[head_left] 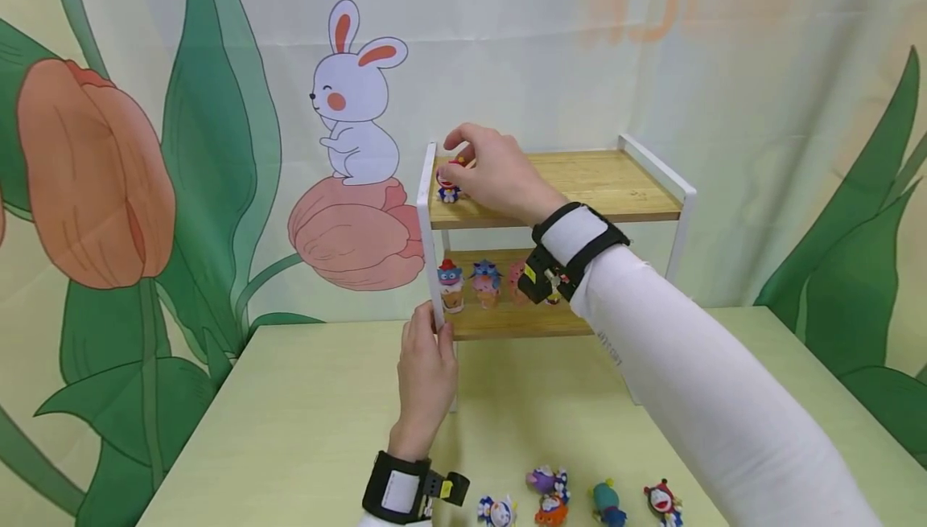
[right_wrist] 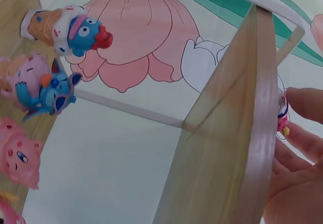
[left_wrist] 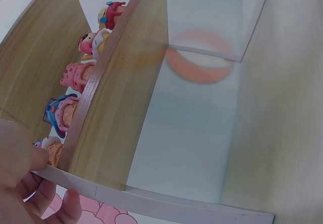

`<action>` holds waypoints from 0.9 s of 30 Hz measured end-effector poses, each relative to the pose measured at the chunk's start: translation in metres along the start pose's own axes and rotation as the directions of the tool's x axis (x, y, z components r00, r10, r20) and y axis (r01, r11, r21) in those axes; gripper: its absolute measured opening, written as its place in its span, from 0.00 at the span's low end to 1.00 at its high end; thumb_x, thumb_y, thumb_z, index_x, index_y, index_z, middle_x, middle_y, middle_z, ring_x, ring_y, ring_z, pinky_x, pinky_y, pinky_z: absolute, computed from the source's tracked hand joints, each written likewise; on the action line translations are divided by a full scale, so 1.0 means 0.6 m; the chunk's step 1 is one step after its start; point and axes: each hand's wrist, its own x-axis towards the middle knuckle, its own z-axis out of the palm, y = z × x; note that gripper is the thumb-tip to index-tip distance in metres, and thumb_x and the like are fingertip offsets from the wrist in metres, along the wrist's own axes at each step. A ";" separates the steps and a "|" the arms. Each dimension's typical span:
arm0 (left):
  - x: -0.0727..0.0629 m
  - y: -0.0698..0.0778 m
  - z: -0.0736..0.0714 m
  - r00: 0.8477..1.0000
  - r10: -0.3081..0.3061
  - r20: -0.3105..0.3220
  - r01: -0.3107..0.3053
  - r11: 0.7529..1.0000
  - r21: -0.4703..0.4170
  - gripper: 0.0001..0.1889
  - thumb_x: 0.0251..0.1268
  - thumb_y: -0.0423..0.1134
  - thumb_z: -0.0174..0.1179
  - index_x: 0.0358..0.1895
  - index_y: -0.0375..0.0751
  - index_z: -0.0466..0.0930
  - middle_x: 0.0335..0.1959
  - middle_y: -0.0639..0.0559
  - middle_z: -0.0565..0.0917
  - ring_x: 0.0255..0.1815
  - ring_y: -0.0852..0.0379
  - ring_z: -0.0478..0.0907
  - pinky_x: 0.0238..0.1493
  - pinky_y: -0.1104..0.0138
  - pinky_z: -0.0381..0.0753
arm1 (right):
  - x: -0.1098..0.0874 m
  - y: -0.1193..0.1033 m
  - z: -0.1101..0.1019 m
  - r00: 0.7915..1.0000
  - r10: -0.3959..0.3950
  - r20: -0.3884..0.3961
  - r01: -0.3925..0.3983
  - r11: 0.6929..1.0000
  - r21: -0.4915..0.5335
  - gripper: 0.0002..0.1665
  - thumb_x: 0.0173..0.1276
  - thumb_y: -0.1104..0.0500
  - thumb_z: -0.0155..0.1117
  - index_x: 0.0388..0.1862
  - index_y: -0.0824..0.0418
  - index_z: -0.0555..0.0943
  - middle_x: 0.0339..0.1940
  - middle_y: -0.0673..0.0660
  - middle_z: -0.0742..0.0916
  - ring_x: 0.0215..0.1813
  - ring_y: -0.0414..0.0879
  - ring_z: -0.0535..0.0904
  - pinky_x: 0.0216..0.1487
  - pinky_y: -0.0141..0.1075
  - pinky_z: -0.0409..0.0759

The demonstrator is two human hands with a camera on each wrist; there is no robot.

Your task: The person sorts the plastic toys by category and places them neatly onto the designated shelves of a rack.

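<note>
A small two-tier shelf [head_left: 579, 181] with wooden boards and a white frame stands on the table. At the left end of its top board, a small red-hooded, blue-bodied figurine [head_left: 448, 192] stands upright; my right hand [head_left: 500, 169] has thumb and fingers about it. Partly hidden by the board, that figurine [right_wrist: 282, 114] also shows in the right wrist view. My left hand [head_left: 427, 362] grips the white left post [left_wrist: 101, 189], thumb on one side, fingers on the other. Ice-cream-cone figurines, including one with a blue head [right_wrist: 83, 32], line the lower board.
Several loose figurines lie on the table near the front: a white and blue one [head_left: 497, 512], a purple one [head_left: 541, 479], an orange one [head_left: 552, 509], a teal one [head_left: 607, 503] and a red-hooded one [head_left: 662, 500]. A printed curtain [head_left: 507, 68] hangs behind the shelf.
</note>
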 end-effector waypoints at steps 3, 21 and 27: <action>-0.001 0.000 0.000 1.000 0.023 -0.014 -0.023 1.000 0.001 0.15 0.72 0.29 0.55 0.59 0.33 0.69 0.45 0.41 0.78 0.45 0.48 0.75 0.38 0.56 0.79 | -0.001 0.000 -0.005 1.000 0.004 0.021 -0.004 1.000 -0.022 0.20 0.73 0.51 0.59 0.58 0.60 0.74 0.46 0.57 0.83 0.46 0.48 0.77 0.47 0.38 0.73; -0.001 0.001 0.001 0.999 0.031 -0.019 -0.031 1.000 0.000 0.15 0.72 0.29 0.54 0.59 0.33 0.69 0.45 0.40 0.78 0.44 0.48 0.75 0.36 0.56 0.79 | -0.031 -0.001 -0.042 0.984 -0.114 0.136 0.150 0.942 -0.299 0.31 0.75 0.48 0.56 0.69 0.64 0.68 0.67 0.61 0.74 0.69 0.54 0.66 0.69 0.43 0.62; -0.001 0.001 -0.002 1.000 0.025 -0.011 -0.025 1.000 0.007 0.16 0.72 0.30 0.54 0.59 0.32 0.69 0.45 0.40 0.78 0.45 0.48 0.75 0.37 0.56 0.80 | -0.052 -0.018 -0.052 0.980 -0.152 0.125 0.188 0.913 -0.362 0.31 0.73 0.48 0.58 0.69 0.63 0.69 0.67 0.62 0.73 0.68 0.55 0.66 0.67 0.44 0.65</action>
